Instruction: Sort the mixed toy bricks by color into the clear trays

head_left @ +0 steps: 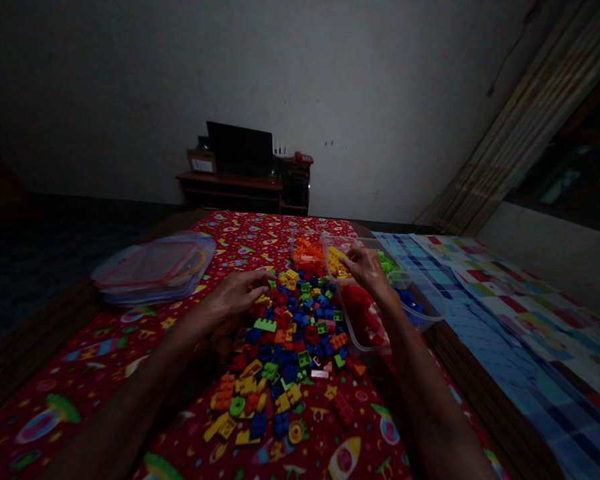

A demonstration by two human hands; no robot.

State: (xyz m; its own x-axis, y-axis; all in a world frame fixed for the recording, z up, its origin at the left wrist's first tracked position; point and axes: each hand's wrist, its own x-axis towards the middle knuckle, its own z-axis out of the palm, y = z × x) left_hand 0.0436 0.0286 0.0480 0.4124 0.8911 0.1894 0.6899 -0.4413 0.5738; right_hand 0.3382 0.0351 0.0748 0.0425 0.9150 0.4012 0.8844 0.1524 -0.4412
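Note:
A heap of mixed plastic toy bricks [290, 327] lies on the red patterned cloth. My left hand [240, 293] hovers at the heap's upper left edge, thumb apart from the fingers, with no brick visible in it. My right hand [367, 267] is over the clear containers, its fingers pinched on a yellow toy brick [338, 254]. Below these fingertips, yellow bricks [336, 268] sit in one container. Red bricks [361, 310] fill the nearer one, partly hidden by my right forearm. Orange bricks [309, 253] are grouped at the far side of the heap.
Stacked clear lids [155, 270] lie to the left. On the right, green bricks [387, 263] and blue bricks [410, 301] sit in further containers. Beyond the cloth stands a low desk [230, 183] with a black monitor [241, 148]. Blue checked bedding [475, 333] spreads at right.

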